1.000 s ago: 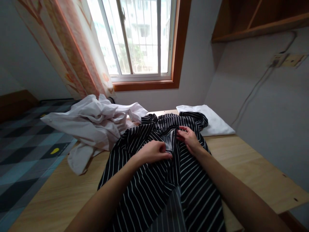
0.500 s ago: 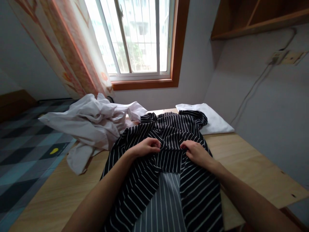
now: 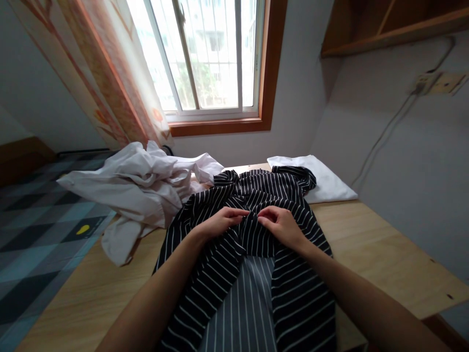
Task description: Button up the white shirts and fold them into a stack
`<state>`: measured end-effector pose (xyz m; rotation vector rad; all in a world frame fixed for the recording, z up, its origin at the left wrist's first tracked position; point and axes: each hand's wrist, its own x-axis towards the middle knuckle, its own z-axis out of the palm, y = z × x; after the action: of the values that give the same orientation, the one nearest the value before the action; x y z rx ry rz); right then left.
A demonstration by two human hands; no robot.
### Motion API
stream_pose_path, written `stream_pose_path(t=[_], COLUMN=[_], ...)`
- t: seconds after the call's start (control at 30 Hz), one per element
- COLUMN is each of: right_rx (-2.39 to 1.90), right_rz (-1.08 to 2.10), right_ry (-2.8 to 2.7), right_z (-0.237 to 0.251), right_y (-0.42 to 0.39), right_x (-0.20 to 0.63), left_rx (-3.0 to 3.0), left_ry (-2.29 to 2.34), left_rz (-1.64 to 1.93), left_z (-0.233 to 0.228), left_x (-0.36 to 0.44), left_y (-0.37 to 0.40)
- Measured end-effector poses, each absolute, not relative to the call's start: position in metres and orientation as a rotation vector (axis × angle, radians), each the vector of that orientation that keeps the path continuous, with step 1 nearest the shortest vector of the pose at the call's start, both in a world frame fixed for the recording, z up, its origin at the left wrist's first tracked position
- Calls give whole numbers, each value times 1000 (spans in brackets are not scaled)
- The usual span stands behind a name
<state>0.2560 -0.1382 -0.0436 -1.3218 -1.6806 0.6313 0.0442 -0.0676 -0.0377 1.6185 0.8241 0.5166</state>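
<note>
I am working on the black shirt with white stripes (image 3: 256, 195), which is lying spread along the middle of the wooden worktop (image 3: 384, 249) and running from its far edge down toward me, its front opening showing the paler grey inside below my wrists. My left hand (image 3: 220, 222) and my right hand (image 3: 280, 225) are meeting at the middle of the shirt, fingers curled narrow and pinching the 2 front edges of the cloth together just where they touch; whether a button is between them I cannot tell, since the folds are hiding it. I am judging this to be the closing-up stage, with the upper front being drawn shut and the lower part gaping open. The next move, as I am reading it, is calling for a steady pinch on both edges, keeping them lined up stripe to stripe, and working down along the opening without dragging the collar end out of place. A crumpled heap of white garments (image 3: 142, 183) is sitting to my left, partly hanging off the worktop, and a folded white cloth (image 3: 322, 178) is lying at the far right, touching the shirt's collar end. I am finding no brand, label or readable writing anywhere on the cloth or the wall.
</note>
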Motion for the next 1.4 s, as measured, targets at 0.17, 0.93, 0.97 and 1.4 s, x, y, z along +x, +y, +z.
stream_pose_path(t=[0.17,0.93,0.97,1.4], right_rx=[-1325,-1140,-1144,-1235], right_rz=[725,1020,1008,882], right_ry=[-1547,-1242,-1251,-1256], right_z=[-58,-81,-80,-75], right_y=[-142,-145,-146,-152], right_x=[242,233,233,228], left_rx=[1684,1960,1995,2167], left_ry=[819,1105,1100,1166], left_rz=[497,773,733,913], left_z=[-31,-26,-26,-26], left_x=[50,64,66,87], left_y=[-75,-90,-93,-121])
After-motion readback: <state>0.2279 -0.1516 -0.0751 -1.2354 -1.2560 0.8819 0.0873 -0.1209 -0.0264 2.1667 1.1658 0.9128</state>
